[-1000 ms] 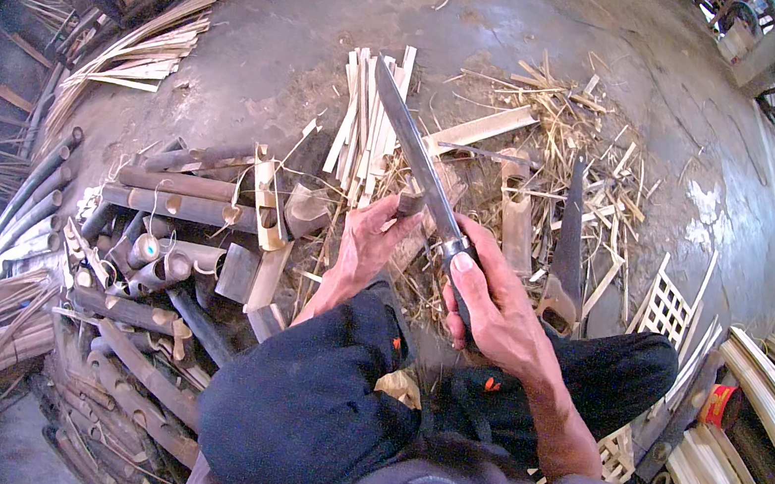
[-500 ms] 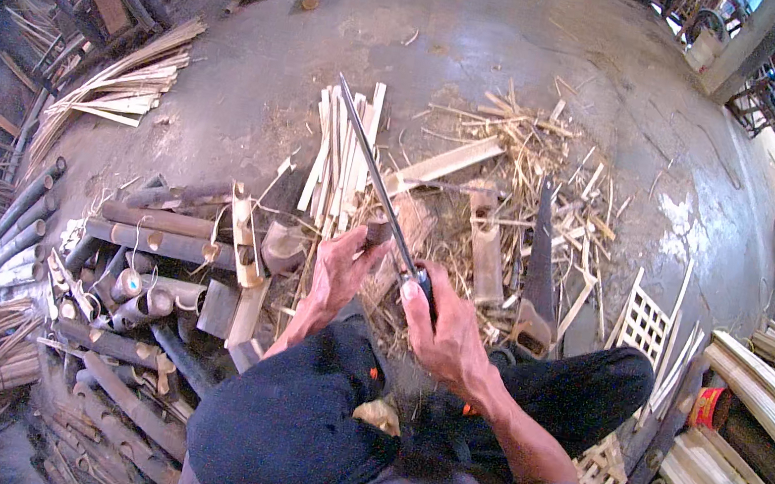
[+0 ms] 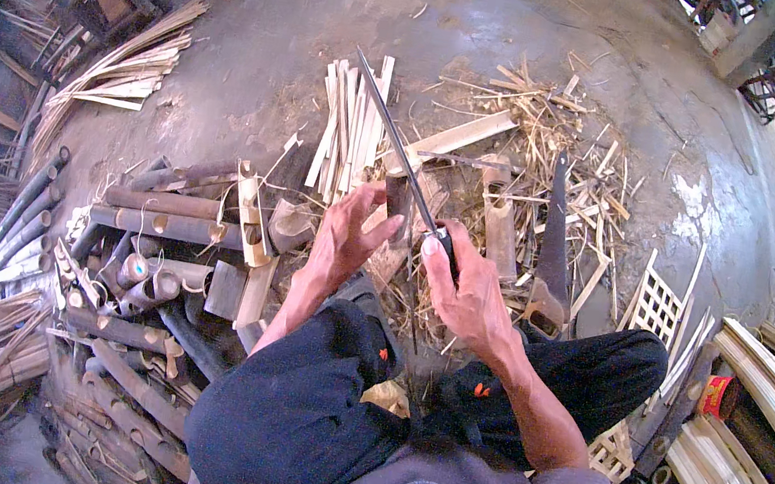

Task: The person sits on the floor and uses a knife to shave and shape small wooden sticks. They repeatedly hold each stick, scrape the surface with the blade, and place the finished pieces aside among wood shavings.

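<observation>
My right hand (image 3: 471, 290) grips the dark handle of a long straight blade (image 3: 393, 138) that points up and to the left over the floor. My left hand (image 3: 348, 236) holds a short upright piece of bamboo (image 3: 398, 194), fingers curled around it, right beside the blade. The blade's lower part rests against the top of that piece. Both hands work just above my bent knees in dark trousers (image 3: 302, 410). A bundle of pale split bamboo strips (image 3: 350, 126) lies on the floor behind the blade.
A pile of cut bamboo tubes (image 3: 143, 266) fills the left. Loose splinters and shavings (image 3: 541, 155) cover the concrete floor ahead. A hand saw (image 3: 554, 237) lies to the right. Curved bamboo slats (image 3: 765, 399), a small lattice panel (image 3: 653, 307) and a red can (image 3: 717, 397) sit at far right.
The blade has tilted further left and its tip has moved away from me. My left hand has shifted up onto the short bamboo piece beside the blade.
</observation>
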`<state>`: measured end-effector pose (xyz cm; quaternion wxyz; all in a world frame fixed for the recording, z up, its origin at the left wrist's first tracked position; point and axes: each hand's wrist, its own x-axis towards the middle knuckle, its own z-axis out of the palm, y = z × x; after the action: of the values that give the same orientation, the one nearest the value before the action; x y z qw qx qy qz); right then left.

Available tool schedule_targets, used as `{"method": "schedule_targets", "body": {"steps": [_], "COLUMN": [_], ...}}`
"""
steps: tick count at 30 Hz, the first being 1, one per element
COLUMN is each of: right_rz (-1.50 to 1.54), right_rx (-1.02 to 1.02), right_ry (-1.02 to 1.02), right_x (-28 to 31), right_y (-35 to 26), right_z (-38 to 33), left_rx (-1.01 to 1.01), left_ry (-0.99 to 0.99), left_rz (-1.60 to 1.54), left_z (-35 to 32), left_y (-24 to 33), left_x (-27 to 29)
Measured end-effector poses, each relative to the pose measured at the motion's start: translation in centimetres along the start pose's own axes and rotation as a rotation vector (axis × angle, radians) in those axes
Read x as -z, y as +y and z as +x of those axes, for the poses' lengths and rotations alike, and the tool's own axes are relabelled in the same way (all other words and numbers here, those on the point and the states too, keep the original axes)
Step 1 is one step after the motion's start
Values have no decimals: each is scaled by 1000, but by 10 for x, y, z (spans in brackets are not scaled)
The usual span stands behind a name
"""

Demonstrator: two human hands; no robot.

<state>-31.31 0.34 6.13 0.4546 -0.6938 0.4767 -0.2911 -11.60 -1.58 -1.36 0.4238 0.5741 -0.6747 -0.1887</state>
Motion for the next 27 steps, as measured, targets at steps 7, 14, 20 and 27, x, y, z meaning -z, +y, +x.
{"method": "schedule_targets", "body": {"steps": [7,14,20,27], "right_rz": [2,-10,-31,-59], "right_rx": [8,-52,-87,-83], "right_ry": [17,-129,-141,-19], "right_x": [10,-25,-9,-14], "right_y": [-15,32,73,84], "right_z": [-6,32,53,46], "left_rx": [92,163,81,-60], "left_ry": [29,134,250,347], "left_rz": [-34,-183,-168,-69], "left_z": [18,35,69,71], "left_y": [49,24,32,38], "left_x": [36,38,-3,-16]}}
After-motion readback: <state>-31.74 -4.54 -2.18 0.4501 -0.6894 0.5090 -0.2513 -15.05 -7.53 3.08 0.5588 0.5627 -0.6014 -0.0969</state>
